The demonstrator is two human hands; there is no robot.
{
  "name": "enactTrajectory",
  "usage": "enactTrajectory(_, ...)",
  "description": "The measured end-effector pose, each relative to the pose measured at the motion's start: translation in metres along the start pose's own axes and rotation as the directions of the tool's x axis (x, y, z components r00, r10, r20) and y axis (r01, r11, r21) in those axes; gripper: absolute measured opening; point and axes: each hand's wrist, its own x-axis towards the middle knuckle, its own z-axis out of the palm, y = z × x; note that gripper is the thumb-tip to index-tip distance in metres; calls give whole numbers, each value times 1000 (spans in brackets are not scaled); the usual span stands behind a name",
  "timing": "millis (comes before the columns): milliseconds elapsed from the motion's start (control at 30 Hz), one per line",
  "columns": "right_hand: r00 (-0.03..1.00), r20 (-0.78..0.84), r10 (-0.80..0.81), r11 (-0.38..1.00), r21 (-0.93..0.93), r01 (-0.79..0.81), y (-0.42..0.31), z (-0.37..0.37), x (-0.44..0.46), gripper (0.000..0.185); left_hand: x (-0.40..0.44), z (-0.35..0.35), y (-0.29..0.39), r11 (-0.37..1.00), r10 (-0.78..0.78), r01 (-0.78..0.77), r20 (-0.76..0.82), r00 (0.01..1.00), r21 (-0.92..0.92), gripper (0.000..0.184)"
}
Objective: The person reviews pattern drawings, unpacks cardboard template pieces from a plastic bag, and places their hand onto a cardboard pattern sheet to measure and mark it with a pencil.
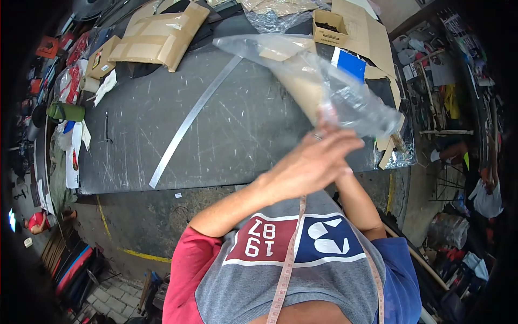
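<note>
A clear plastic sheet (pixel 353 100) spreads over the tabletop (pixel 216 129) at upper right, its near edge at the hands, perhaps for control. The left hand (pixel 315 164) crosses the mostly hidden right hand (pixel 343 169); blur leaves both grips unclear.

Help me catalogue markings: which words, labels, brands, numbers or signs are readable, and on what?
"19" over "87", upside down: shirt.
Box print: too small to read surely.
Tape measure numbers: too small.
Any other print: too small or blurred.
</note>
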Motion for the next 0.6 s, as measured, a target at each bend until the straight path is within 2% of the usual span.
enactTrajectory(67,995,-94,37,995,96,-28,-1,-3,19,41,0,-20,-12,987,-139,129,-105,985,-95,55)
enactTrajectory(100,994,-99,39,994,101,-29,-4,-11,20,41,-3,-24,-20,987,-137,128,-97,986,-95,55)
enactTrajectory(133,996,-30,88,924,376,-70,-14,-20,21,41,-8,-25,-30,970,-239,230,-151,959,-80,55)
enactTrajectory(167,992,48,112,778,618,-118,-23,-29,21,42,-13,-24,-40,942,-337,329,-207,919,-70,56)
enactTrajectory(200,985,130,112,569,805,-171,-27,-34,22,43,-17,-21,-52,942,-335,327,-201,920,-71,56)
enactTrajectory(233,986,123,113,567,807,-166,-21,-35,25,43,-22,-17,-66,864,-500,473,-197,843,-169,61)
enactTrajectory(267,980,87,179,530,831,-171,-9,-36,29,43,-26,-10,-78,755,-649,600,-174,741,-263,65)
enactTrajectory(300,967,53,247,491,854,-172,3,-35,31,44,-31,-1,-88,756,-647,599,-165,744,-263,65)
enactTrajectory(333,948,21,317,450,877,-170,15,-36,30,44,-36,8,-98,615,-754,635,-112,648,-467,69)
enactTrajectory(367,947,12,320,447,880,-162,22,-38,26,44,-41,17,-107,436,-837,633,-29,547,-639,73)
enactTrajectory(400,915,-106,389,631,754,-182,27,-39,17,44,-44,23,-114,229,-891,594,80,447,-771,77)
enactTrajectory(433,873,-234,429,776,589,-224,32,-39,8,44,-48,28,-121,225,-889,601,91,449,-767,77)
enactTrajectory(467,825,-363,434,873,396,-285,38,-40,3,43,-51,31,-127,137,-890,558,146,432,-819,80)
enactTrajectory(500,819,-367,440,870,399,-289,52,-48,1,43,-55,34,-132,43,-888,509,201,414,-860,84)
enactTrajectory(533,927,-93,362,772,587,-242,72,-64,-2,42,-58,35,-135,-52,-881,455,256,398,-889,88)
enactTrajectory(567,968,156,195,622,744,-245,91,-81,-4,40,-61,38,-139,-58,-880,460,263,396,-886,88)
enactTrajectory(600,938,346,-37,439,849,-295,101,-91,-8,39,-63,41,-142,36,-902,508,191,388,-860,86)
